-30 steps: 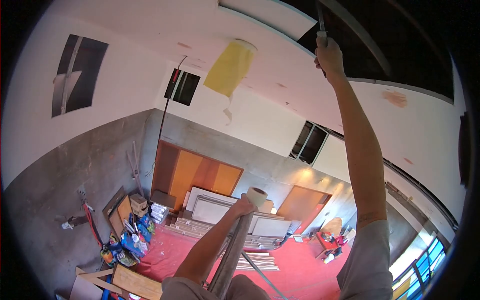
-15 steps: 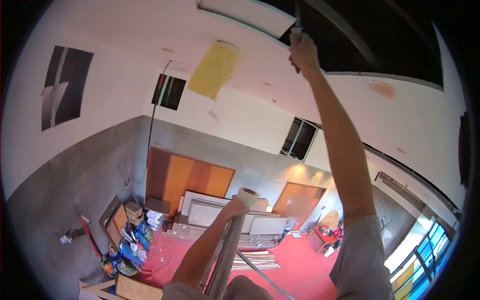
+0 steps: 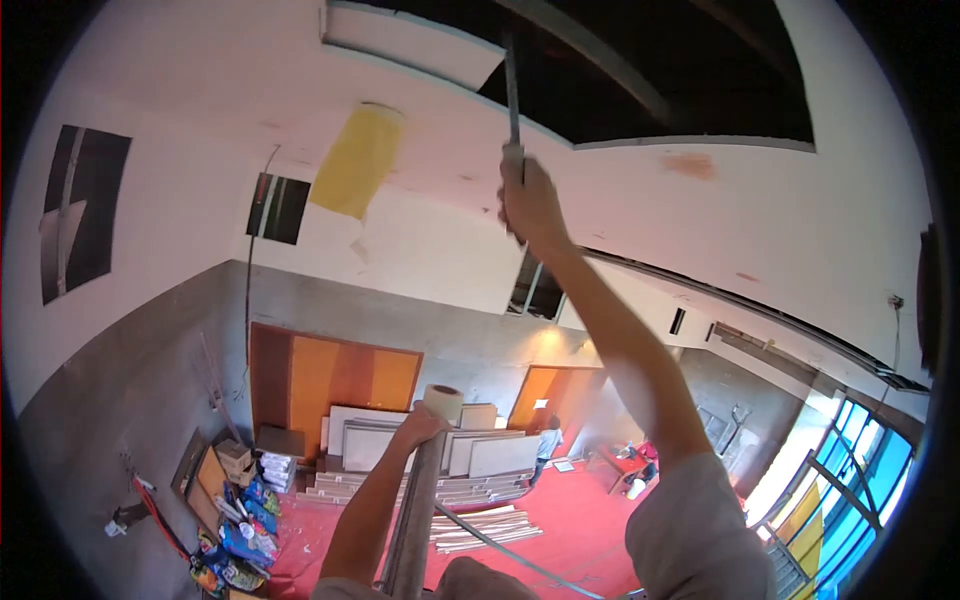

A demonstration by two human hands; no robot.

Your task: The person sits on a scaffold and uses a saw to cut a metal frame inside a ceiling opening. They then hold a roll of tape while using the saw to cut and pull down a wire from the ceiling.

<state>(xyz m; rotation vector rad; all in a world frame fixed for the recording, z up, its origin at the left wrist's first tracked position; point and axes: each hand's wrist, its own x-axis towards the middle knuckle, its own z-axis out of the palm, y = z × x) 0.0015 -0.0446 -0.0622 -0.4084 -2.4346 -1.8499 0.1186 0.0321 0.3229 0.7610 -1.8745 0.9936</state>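
My right hand [image 3: 530, 200] is raised beneath the ceiling, closed round the handle of a long narrow-bladed tool [image 3: 513, 95] that looks like a hand saw; its teeth cannot be made out. The blade points up, its upper part against the dark ceiling opening [image 3: 620, 115]. Left of the blade is a pale board piece [image 3: 420, 45] at the opening's edge. My left hand [image 3: 426, 428] is closed on the top of a grey metal rail [image 3: 415, 520], which looks like a ladder's. Just beside those fingers, a roll of tape [image 3: 443, 402] sits at the rail's top.
Far below spreads a red-covered floor [image 3: 590, 540] with stacked boards [image 3: 490, 455] along the wall. Another person [image 3: 547, 443] stands by them. Bags [image 3: 255, 530] lie at the left, and a yellow sheet [image 3: 360, 160] hangs from the ceiling. A window [image 3: 850, 480] is at the right.
The view has shifted, so the room sits further left and lower. My right hand has come down from the opening's edge, showing more of the blade. My left hand keeps its hold.
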